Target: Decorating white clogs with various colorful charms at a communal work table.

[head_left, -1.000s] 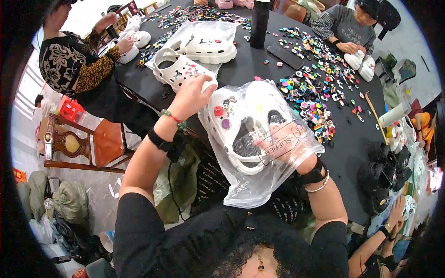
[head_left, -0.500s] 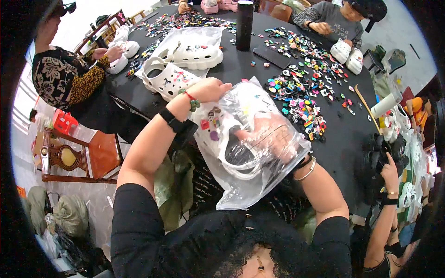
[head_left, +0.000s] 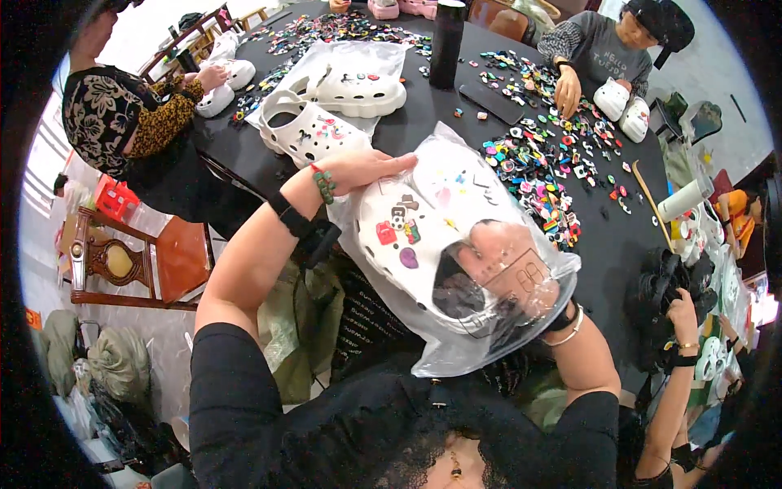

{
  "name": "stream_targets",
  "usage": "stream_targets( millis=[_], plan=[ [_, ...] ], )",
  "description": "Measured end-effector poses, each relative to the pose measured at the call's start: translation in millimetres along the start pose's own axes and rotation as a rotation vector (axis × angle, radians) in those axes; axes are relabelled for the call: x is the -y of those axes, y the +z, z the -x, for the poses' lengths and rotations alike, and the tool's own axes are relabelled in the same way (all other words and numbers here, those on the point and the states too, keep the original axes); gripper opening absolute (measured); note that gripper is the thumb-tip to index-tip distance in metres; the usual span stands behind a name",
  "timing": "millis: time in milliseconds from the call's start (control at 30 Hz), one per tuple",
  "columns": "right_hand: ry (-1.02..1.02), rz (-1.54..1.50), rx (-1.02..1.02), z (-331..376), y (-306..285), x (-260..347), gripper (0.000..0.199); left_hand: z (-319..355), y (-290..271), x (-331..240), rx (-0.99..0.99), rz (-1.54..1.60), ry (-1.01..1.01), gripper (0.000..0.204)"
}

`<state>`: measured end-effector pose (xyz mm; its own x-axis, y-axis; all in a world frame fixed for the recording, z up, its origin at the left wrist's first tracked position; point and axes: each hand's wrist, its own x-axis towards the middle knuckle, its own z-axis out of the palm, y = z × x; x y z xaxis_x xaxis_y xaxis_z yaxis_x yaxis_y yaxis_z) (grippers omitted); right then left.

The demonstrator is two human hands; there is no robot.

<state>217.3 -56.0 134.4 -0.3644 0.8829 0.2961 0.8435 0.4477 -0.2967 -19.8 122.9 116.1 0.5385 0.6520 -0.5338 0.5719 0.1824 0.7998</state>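
Right hand [head_left: 498, 254] inside centre-frame bag [head_left: 448, 354], left hand [head_left: 365, 169] outside; can't tell either grip. Snagged charms [head_left: 399, 218] could tear bag.

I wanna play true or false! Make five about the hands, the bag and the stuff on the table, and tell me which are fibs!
1. The right hand is inside the clear bag. True.
2. The left hand is inside that bag too. False: it is outside, at the bag's upper left edge.
3. The white clogs in the bag are plain. False: they have colourful charms on them.
4. A tall black tumbler stands upright on the table. True.
5. The white clogs lying on the table are bright green. False: they are white.
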Motion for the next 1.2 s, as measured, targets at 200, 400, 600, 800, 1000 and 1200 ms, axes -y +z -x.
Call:
stream_targets(
  millis=[200,400,600,800,1000,1200],
  plan=[
    [-0.025,0.065,0.070,9,-21,-3,0.027,17,4,2,0.018,0.097,0.306,0.031],
    [-0.257,0.104,-0.065,27,-28,-9,0.018,51,-2,-21,-0.414,-0.103,0.389,0.027],
    [-0.202,-0.069,-0.037,30,-39,6,0.043,63,-37,-15,-0.774,-0.224,0.498,0.024],
    [-0.185,-0.103,0.001,26,-56,11,0.048,81,-41,-22,-0.911,-0.251,0.603,0.018],
    [0.062,-0.118,-0.154,45,-61,-6,0.041,83,-35,-12,-0.463,0.623,0.596,0.052],
    [-0.117,0.074,-0.418,33,-52,-17,0.030,83,18,5,-0.109,0.865,0.426,0.093]
  ],
)
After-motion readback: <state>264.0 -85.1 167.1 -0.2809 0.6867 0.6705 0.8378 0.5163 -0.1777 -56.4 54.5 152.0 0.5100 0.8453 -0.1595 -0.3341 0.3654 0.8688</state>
